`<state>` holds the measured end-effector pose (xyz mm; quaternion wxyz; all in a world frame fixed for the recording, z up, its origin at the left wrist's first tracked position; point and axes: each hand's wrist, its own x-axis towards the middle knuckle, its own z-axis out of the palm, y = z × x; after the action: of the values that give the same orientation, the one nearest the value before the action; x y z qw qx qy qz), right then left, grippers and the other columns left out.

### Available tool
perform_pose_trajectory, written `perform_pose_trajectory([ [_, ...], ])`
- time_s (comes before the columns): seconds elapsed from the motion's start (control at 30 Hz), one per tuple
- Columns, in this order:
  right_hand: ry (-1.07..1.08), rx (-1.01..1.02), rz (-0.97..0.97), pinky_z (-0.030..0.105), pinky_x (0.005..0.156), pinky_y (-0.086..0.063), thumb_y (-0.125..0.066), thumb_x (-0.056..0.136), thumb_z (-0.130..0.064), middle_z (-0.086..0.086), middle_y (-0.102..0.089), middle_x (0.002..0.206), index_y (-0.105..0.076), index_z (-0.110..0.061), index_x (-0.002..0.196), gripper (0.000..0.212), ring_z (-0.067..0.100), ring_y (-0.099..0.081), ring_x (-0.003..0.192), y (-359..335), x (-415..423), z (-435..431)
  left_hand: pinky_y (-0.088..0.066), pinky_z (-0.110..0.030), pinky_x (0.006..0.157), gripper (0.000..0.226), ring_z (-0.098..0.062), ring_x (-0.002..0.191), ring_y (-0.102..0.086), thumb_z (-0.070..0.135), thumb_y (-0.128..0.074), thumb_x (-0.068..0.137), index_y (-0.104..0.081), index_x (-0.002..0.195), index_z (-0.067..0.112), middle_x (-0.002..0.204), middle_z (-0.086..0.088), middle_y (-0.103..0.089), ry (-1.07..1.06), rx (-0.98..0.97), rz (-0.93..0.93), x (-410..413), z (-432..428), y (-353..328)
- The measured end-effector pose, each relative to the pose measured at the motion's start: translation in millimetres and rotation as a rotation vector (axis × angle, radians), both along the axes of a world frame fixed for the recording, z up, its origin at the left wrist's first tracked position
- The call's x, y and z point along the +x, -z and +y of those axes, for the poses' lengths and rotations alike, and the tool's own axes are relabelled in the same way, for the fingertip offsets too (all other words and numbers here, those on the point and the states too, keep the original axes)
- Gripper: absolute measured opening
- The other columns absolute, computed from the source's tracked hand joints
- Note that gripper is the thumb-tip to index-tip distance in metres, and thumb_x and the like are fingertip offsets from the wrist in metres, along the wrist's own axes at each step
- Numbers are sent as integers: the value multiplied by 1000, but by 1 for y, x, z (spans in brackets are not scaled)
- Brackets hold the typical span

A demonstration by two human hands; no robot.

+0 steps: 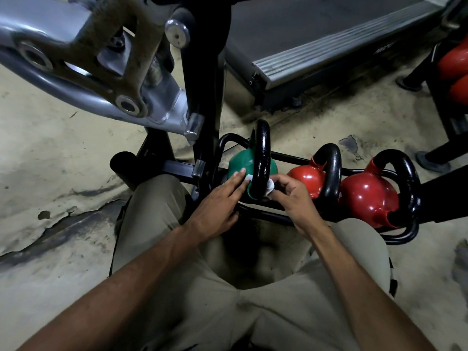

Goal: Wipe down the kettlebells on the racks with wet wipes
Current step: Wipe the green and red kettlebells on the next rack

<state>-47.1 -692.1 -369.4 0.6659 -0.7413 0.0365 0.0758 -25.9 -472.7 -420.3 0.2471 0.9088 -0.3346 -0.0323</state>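
**Wiping the green kettlebell's handle**

The green kettlebell (240, 163) sits at the left end of a low black rack (266, 216), just above the middle of the view, with its black handle (263, 153) standing on edge toward 12 o'clock. A white wet wipe (269, 187) shows on both sides of the handle's lower end, so it seems to be threaded round the bar.

The left hand (217, 198) lies at 9 o'clock of the handle. Its fingers are straight and flat on the green body, with the tips at the wipe's left end. The right hand (293, 196), at 3 o'clock, has curled fingers and pinches the wipe's other end.

To do this step well, I would keep the wipe snug round the bar and draw it along the whole loop up toward 12 o'clock. The flat left hand can steady the bell so it does not roll on the rails. The joints where the handle meets the body likely trap grime and deserve a second pass, with the wipe refolded to a clean face.

Two red kettlebells (307, 179) (367, 196) wait at 3 o'clock on the same rack. More red ones sit on another rack (453, 62) at 2 o'clock.
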Motion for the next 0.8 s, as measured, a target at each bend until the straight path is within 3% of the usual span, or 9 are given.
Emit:
perform_pose_trajectory([
  [0.23, 134, -130, -77, 27, 84, -58, -79, 84, 0, 1, -75, 99, -70, -12, 102, 23, 15, -72, 95, 4, -14, 11, -5, -25, 127, 101, -20, 159, -4, 6, -69, 77, -17, 163, 7, 173, -7, -2, 0, 0, -3, 1, 0, 2],
  [0.3, 161, -35, -59, 23, 76, -57, -73, 87, 7, 4, -75, 98, -71, -7, 105, 23, 15, -70, 89, -1, -11, 10, -3, -23, 126, 100, -19, 159, -4, 8, -70, 78, -18, 163, 7, 173, -8, -3, -2, -8, -8, 0, 0, 2],
  [0.4, 174, 79, 44, 22, 64, -51, -55, 98, 5, 7, -75, 96, -73, -10, 111, 26, 13, -65, 79, -10, 7, 14, -15, -32, 128, 94, -23, 159, -9, 11, -70, 81, -22, 162, 6, 171, -12, -14, -12, -5, -14, 0, -1, 2],
  [0.53, 118, 154, 149, 39, 85, -55, -44, 104, -6, 20, -75, 111, -73, -9, 116, 32, 29, -69, 96, -12, 18, 23, -1, -16, 122, 88, -26, 156, -18, 12, -71, 81, -30, 159, 7, 166, -16, -26, -37, 1, -12, -2, -1, 1],
  [0.67, 81, 139, 73, 23, 78, -54, -51, 101, -2, 8, -76, 111, -71, -10, 120, 28, 14, -68, 93, -12, 2, 16, -1, -19, 124, 89, -22, 159, -11, 11, -70, 80, -29, 160, 7, 173, -10, -8, -20, -4, -29, 1, 0, 4],
  [0.8, 221, 56, -50, 33, 81, -55, -69, 94, -2, 11, -72, 106, -68, -11, 111, 19, 18, -67, 95, -10, -15, 13, -7, -26, 128, 100, -21, 159, -6, 7, -70, 78, -17, 163, 7, 173, -8, -2, 3, -26, 7, 1, 0, 4],
])
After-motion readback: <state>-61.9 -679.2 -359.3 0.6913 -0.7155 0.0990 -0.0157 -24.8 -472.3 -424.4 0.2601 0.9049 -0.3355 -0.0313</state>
